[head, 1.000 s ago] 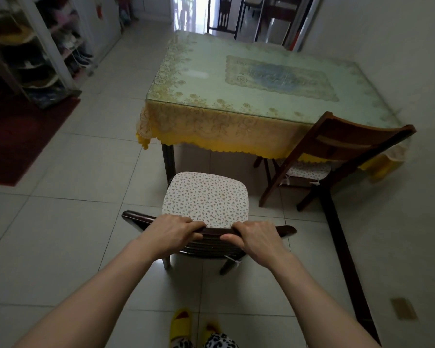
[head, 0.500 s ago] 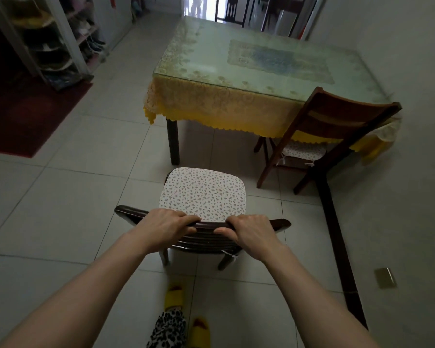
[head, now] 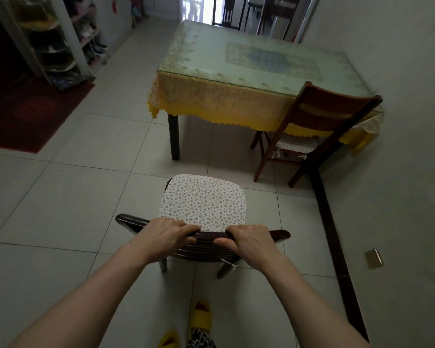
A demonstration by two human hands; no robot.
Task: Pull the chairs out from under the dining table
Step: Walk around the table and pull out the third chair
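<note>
A dark wooden chair with a speckled white seat cushion (head: 203,200) stands on the tiled floor, well apart from the dining table (head: 249,69). My left hand (head: 165,237) and my right hand (head: 251,241) both grip its curved top rail, side by side. The table has a glass top over a yellow lace cloth. A second wooden chair (head: 319,121) stands at the table's near right corner, its cushioned seat partly under the cloth, close to the wall.
The grey wall (head: 399,146) with its dark skirting runs along the right. A dark red rug (head: 28,114) and a shoe rack (head: 60,41) lie at the left. Another chair (head: 230,11) shows beyond the table's far end. My yellow slippers (head: 201,316) are right behind the chair.
The chair in my hands has moved back, farther from the table, and I have stepped back with it. The second chair has not moved.
</note>
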